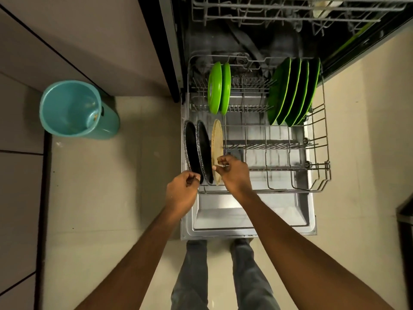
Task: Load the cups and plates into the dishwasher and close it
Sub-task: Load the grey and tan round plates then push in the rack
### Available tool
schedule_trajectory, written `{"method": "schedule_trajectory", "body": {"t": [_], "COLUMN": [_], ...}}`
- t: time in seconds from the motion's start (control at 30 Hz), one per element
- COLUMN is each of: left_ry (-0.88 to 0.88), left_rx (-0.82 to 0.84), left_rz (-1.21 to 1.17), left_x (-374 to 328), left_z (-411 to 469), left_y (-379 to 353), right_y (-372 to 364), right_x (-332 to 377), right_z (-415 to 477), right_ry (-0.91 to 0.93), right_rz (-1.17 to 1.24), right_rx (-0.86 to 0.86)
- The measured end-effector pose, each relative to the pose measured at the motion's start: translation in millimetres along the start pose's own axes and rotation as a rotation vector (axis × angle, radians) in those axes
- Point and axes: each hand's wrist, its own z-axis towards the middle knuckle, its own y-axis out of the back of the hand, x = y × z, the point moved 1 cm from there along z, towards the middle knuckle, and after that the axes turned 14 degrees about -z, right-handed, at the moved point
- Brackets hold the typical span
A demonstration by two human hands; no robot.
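Observation:
The dishwasher's lower rack [321, 153] is pulled out over the open door [250, 222]. Two black plates [196, 148] and a beige plate [217, 139] stand on edge in its front left row. Behind them stand two small green plates [219, 88], and several larger green plates [292, 92] stand at the back right. My left hand [182, 190] has curled fingers that pinch the lower rim of the leftmost black plate. My right hand [233, 173] pinches the near edge of the beige plate. The upper rack [279, 14] sticks out above, nearly bare.
A teal bucket [73, 108] stands on the floor to the left, by the beige cabinets [67, 41]. My legs and feet [223, 265] are right in front of the open door. A dark object [405, 215] juts in at the right edge.

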Motion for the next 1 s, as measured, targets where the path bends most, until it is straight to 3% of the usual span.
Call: {"method": "schedule_trajectory", "body": {"t": [0.17, 0.4, 0.5, 0.6, 0.77, 1.0], "left_ry": [0.134, 0.360, 0.510, 0.685, 0.751, 0.703], "left_rx": [0.113, 0.149, 0.087, -0.054, -0.227, -0.386], "left_rz": [-0.020, -0.101, -0.212, -0.467, -0.961, -1.160], "left_x": [23, 39, 48, 51, 46, 39], "left_z": [-9, -13, -3, 8, 21, 41], "left_y": [-35, -104, -137, -163, -193, -207], "right_y": [18, 36, 41, 47, 47, 45], "right_x": [-47, -140, -170, -189, -213, -213], "right_z": [-25, -54, -50, -36, -3, 29], "right_ry": [-0.070, -0.575, -0.783, -0.947, -0.990, -1.000], "right_rz": [0.093, 0.379, 0.540, 0.750, 1.165, 1.185], "right_rx": [-0.126, -0.236, -0.255, -0.154, 0.072, 0.056]}}
